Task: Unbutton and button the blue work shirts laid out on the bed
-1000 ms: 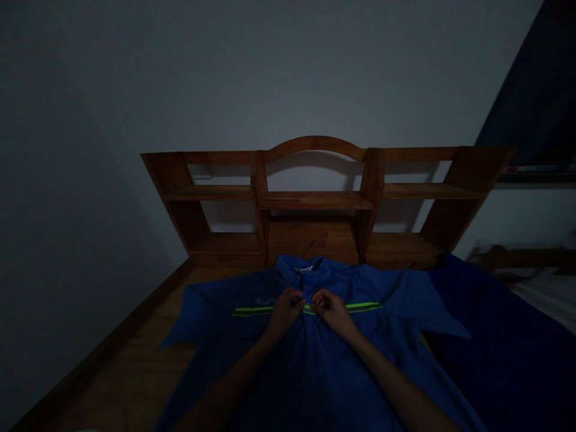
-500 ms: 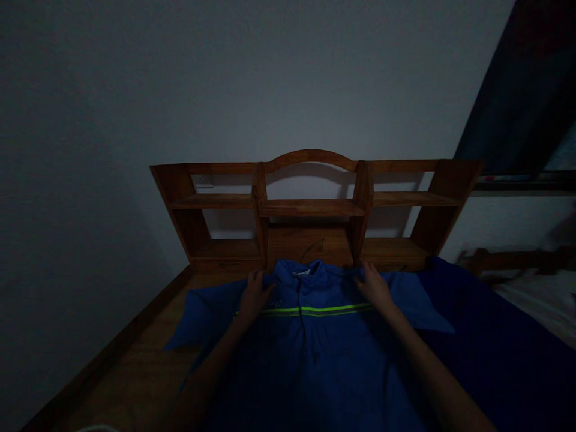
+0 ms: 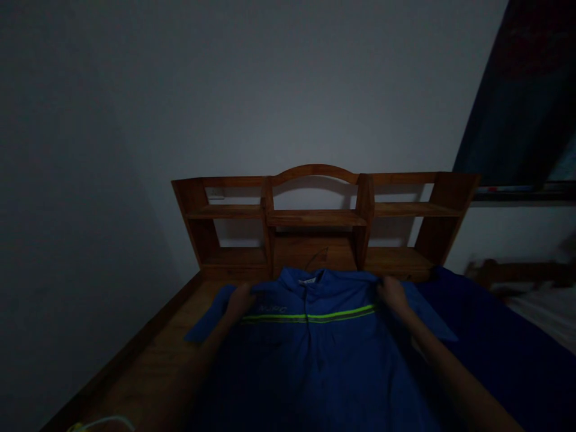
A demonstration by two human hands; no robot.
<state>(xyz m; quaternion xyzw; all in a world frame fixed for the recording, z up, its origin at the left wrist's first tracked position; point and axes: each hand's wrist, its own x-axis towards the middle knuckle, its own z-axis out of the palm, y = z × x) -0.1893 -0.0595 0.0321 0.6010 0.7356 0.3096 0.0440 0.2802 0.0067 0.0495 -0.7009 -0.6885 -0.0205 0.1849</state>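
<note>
A blue short-sleeved work shirt [image 3: 333, 348] lies spread front side up, its collar toward the wooden shelf unit and a yellow-green stripe across the chest. My left hand [image 3: 240, 300] is closed on the cloth at the shoulder on the left, partly smeared by motion. On the other side, my right hand [image 3: 392, 294] grips the opposite shoulder near the sleeve. The fabric between the hands looks drawn taut and a little raised. The shirt's lower end runs out of view in the dark.
A wooden shelf unit [image 3: 317, 220] stands against the pale wall. Dark blue cloth [image 3: 499, 336] lies on the right. Wooden boards [image 3: 166, 348] show at left, with a pale curved cord-like thing [image 3: 110, 418] at the bottom edge. A dark curtain [image 3: 517, 102] hangs upper right.
Both hands have moved outward along the shoulders and closed on the cloth. The shirt's upper part is pulled wider and lifted slightly. The view has shifted a little.
</note>
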